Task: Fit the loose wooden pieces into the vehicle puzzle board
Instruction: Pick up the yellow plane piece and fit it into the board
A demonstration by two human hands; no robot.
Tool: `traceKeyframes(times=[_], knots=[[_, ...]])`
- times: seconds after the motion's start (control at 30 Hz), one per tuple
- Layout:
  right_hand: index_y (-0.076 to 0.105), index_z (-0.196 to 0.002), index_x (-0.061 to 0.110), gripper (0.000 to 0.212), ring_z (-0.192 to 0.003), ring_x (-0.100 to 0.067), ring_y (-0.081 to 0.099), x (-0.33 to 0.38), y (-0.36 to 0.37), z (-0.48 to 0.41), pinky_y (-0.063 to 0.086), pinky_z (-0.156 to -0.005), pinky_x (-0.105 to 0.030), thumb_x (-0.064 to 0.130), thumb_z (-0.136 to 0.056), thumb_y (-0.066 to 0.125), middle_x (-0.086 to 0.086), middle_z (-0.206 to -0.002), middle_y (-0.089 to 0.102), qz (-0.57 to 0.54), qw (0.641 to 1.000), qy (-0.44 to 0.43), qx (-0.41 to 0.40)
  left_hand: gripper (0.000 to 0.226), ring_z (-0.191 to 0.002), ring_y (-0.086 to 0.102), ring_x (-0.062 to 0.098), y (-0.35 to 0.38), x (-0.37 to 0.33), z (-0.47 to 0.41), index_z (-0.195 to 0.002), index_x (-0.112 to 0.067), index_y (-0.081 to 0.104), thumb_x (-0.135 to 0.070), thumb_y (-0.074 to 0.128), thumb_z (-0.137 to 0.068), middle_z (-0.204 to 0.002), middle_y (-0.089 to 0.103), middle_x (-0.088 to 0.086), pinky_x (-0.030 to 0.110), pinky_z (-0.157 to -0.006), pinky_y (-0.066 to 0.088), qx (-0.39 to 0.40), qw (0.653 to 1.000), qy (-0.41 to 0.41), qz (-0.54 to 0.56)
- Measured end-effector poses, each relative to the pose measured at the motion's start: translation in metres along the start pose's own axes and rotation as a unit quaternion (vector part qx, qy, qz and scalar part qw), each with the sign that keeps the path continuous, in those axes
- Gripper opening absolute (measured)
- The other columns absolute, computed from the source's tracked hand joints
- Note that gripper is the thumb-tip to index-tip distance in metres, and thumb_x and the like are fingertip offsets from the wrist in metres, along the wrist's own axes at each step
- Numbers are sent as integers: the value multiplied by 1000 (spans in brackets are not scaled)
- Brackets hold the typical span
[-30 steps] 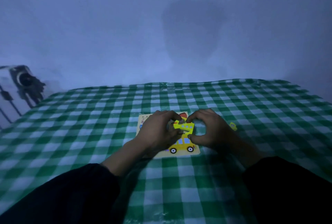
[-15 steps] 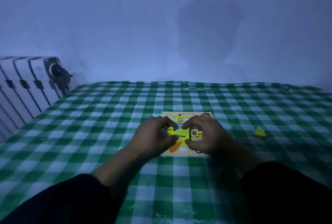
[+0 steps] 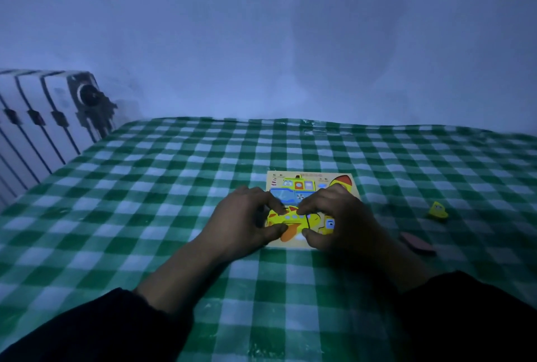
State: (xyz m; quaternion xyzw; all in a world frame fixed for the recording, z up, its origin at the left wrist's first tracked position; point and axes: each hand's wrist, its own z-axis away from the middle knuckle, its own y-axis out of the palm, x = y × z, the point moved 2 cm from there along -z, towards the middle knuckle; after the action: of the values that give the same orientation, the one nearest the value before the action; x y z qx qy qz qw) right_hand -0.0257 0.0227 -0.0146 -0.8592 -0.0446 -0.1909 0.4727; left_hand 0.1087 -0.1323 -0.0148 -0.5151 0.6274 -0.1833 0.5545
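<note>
Both hands (image 3: 293, 220) hide puzzle board's (image 3: 312, 177) near half.

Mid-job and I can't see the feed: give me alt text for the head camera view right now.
Both hands, left hand and right hand, press a yellow plane piece into the puzzle board on a green checked cloth. A small yellow piece and a dark piece lie loose to the right.

Green-and-white checked cloth (image 3: 162, 193), soft and matt, spread to every edge. Printed puzzle board (image 3: 312, 177), smooth and bright, pale at its rim. Yellow loose piece (image 3: 438, 210), painted, near the cloth's right edge. Ribbed white radiator (image 3: 37, 117), hard, faintly glossy.
</note>
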Motion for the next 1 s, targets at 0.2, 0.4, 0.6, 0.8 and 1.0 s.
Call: traceKeyframes(times=[0.2, 0.4, 0.6, 0.8, 1.0], knots=[[70, -88, 22, 27, -89, -13, 66, -2, 2, -1, 42, -86, -26, 31, -63, 73, 9, -94, 75, 4, 1000, -17, 11, 30, -95, 60, 16, -2, -1, 1, -98, -35, 69, -46, 77, -72, -98, 70, -7, 39, -84, 50, 11, 1000, 1, 7], [72, -90, 19, 27, -92, -10, 67, -1, 3, -1, 42, -88, -30, 28, -64, 73, 5, -96, 76, 4, 1000, -28, 5, 28, -91, 62, 16, -5, -3, 3, -96, -32, 70, -44, 78, -72, -95, 70, -7, 40, -82, 51, 10, 1000, -4, 25], [73, -92, 18, 29, -95, -12, 66, -1, 2, -1, 42, -89, -32, 27, -64, 72, 3, -99, 76, 4, 1000, -25, 8, 29, -98, 63, 17, -6, -4, 4, -98, -31, 71, -42, 78, -72, -100, 71, -5, 40, -88, 50, 16, 999, -5, 28], [73, -92, 19, 29, -95, -11, 66, -2, 3, -1, 42, -89, -32, 26, -65, 70, 4, -101, 75, -1, 1000, -19, 7, 30, -100, 63, 17, -7, -6, 5, -96, -32, 71, -45, 73, -69, -103, 71, -7, 40, -90, 50, 22, 999, -4, 28], [73, -91, 18, 27, -96, -12, 66, -2, 3, -1, 42, -88, -32, 24, -64, 71, 3, -101, 75, -2, 1000, -20, 3, 25, -100, 61, 15, -7, -6, 5, -95, -32, 71, -38, 78, -72, -103, 70, -9, 40, -89, 50, 18, 1000, -2, 24]])
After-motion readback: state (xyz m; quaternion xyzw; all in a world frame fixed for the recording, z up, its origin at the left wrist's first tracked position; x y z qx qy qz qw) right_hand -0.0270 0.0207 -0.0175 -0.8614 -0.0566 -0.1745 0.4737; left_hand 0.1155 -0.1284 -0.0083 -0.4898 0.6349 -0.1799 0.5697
